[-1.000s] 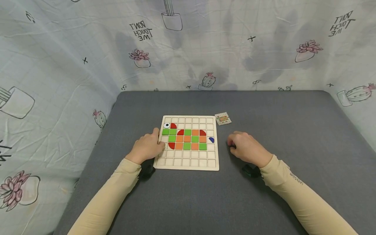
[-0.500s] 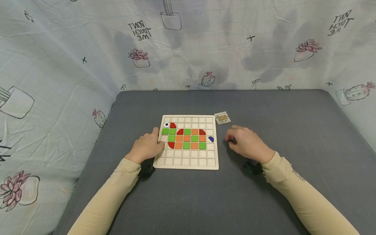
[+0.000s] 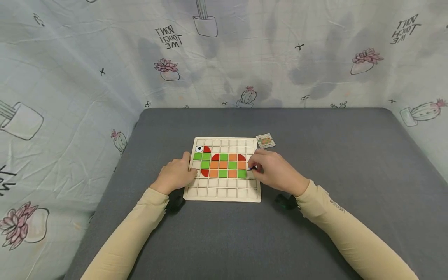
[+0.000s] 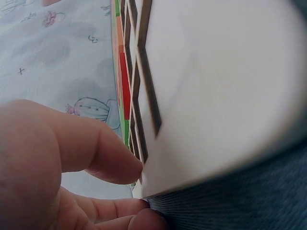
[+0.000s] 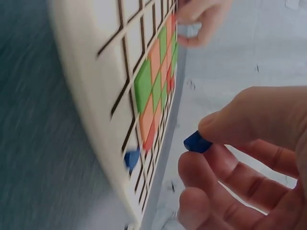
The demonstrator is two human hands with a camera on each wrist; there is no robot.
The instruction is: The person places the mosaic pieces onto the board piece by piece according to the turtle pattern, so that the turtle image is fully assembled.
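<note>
A square wooden grid board (image 3: 224, 193) lies on the table, its cells partly filled with green and orange squares (image 3: 223, 165), red rounded pieces and a white eye piece (image 3: 199, 149). My left hand (image 3: 174, 177) holds the board's left edge, the thumb (image 4: 117, 160) on top of the rim and the fingers beside it. Between thumb and fingertip my right hand (image 3: 278, 171) pinches a small blue piece (image 5: 197, 142), over the board's right side. Another blue piece (image 5: 132, 159) lies in a cell near that edge, mostly covered by the hand in the head view.
A small picture card (image 3: 265, 140) lies by the board's far right corner, just beyond the right hand. The dark grey tabletop (image 3: 224, 237) ends at a patterned curtain (image 3: 273, 62) behind and at the sides.
My right hand has moved left from beside the board to over its right side, covering the blue piece there. The left hand keeps its place on the edge.
</note>
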